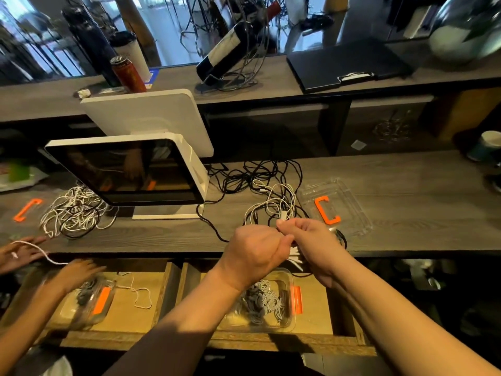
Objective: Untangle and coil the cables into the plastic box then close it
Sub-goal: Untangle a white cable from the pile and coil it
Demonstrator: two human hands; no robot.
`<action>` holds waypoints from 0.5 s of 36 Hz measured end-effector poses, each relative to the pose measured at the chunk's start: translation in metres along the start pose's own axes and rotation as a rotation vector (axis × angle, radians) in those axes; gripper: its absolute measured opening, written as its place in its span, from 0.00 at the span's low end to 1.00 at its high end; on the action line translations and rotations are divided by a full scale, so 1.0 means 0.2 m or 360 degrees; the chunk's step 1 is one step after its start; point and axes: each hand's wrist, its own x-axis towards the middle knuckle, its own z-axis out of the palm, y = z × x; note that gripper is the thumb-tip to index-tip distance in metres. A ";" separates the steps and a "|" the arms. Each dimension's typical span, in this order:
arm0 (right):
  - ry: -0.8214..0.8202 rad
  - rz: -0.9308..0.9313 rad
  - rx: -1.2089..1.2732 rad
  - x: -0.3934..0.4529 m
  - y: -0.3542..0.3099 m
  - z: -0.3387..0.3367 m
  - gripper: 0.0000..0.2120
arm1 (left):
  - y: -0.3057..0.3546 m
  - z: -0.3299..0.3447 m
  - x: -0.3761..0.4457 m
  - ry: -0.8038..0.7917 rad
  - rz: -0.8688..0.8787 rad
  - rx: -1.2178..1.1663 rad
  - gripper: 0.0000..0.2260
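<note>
Hands, two: left hand (254, 251) and right hand (311, 240), fingers curled gripping one white cable (273, 202).

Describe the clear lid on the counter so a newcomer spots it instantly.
Start at the white monitor on the grey counter, then go right past the tangled cables. The clear lid lies flat there, unlike the two cable-filled boxes lower down, and carries an orange clip.
</note>
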 end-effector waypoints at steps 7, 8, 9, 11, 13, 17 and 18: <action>-0.0506 0.0395 0.0334 -0.04 0.00 0.00 0.06 | -0.01 -0.01 -0.01 0.0145 0.0199 0.0033 0.21; -0.0479 0.0366 0.0337 -0.04 0.01 0.00 0.06 | -0.01 0.00 -0.01 0.0161 0.0182 0.0028 0.20; -0.0429 0.0309 0.0343 -0.04 0.02 0.01 0.06 | 0.00 0.01 -0.01 0.0197 0.0122 0.0014 0.19; -0.0275 0.0144 0.0316 -0.03 0.03 0.02 0.10 | 0.00 0.03 -0.02 0.0298 -0.0163 -0.0045 0.21; -0.0079 -0.0049 0.0172 -0.01 0.04 0.02 0.13 | 0.04 0.04 0.00 0.0344 -0.0610 -0.0155 0.18; 0.0411 -0.0468 -0.0147 0.01 0.07 -0.01 0.12 | 0.15 0.01 0.08 0.0133 -0.1706 -0.0640 0.08; 0.0468 -0.0542 -0.0158 0.00 0.06 -0.02 0.11 | 0.15 0.00 0.09 -0.0034 -0.1896 -0.0714 0.09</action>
